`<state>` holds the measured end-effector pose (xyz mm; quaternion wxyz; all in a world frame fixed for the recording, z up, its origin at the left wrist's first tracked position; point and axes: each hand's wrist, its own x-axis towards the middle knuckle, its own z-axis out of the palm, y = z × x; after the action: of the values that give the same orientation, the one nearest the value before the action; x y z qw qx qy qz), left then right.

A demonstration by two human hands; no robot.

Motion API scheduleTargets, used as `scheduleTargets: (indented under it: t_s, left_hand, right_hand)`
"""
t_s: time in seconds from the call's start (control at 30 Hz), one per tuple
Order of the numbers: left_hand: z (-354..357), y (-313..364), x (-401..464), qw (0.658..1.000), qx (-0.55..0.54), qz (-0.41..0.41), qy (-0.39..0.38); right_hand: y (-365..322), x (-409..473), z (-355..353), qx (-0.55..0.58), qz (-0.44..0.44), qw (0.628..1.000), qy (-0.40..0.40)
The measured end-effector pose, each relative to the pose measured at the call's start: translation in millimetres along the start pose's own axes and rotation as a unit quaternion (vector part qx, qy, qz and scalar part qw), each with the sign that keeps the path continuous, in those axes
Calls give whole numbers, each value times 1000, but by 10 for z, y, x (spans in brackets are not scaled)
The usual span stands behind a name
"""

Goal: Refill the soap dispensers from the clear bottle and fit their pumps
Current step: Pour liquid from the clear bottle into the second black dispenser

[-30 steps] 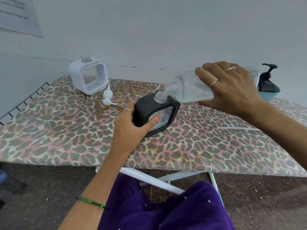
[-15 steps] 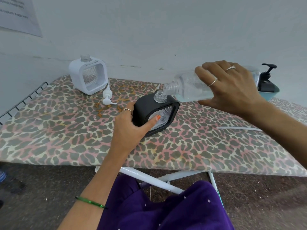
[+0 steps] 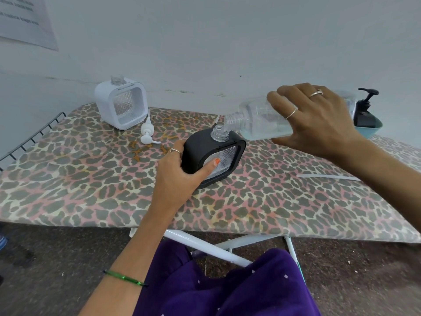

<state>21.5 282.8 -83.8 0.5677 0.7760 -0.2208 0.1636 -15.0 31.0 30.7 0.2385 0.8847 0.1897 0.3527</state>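
Note:
A black square soap dispenser [image 3: 196,144] stands on the leopard-print board, its clear neck open with no pump. My left hand [image 3: 180,169] grips its left side, thumb across the clear front. My right hand [image 3: 319,119] holds the clear bottle [image 3: 255,119] tipped almost flat, its open mouth touching the dispenser's neck. Clear liquid lies along the bottle's lower side. A white dispenser [image 3: 121,103], also without a pump, stands at the back left. Its white pump [image 3: 147,133] lies on the board beside it.
A black pump [image 3: 365,106] rests in a teal bowl [image 3: 369,130] at the back right, partly behind my right hand. A white strip [image 3: 328,177] lies on the board to the right. A wire rack [image 3: 32,140] ends the board at left. The wall stands close behind.
The bottle's mouth has dropped slightly onto the black dispenser's neck. Both hands keep their grips and hardly move.

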Motion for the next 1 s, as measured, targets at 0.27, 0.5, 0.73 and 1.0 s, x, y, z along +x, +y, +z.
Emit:
scheduleTargets:
  t_s: [0.27,0.5,0.73,1.0]
  left_hand:
    - [-3,1,-7,1000,3,-3,-3]
    - [1,3,-4,1000,10,-13,1]
    - [-5,24,-11,1000,4,-15,0]
    - [1,23,-13,1000,-7,-15,-2]
  right_hand:
    - [-2,-2,-7,-1,-5,1000,3]
    - [4,-1,-5,4,-4,1000,1]
    - [8,5,-6,9,-4,1000,-3]
    - [0,2,-9,15,0,1000,-2]
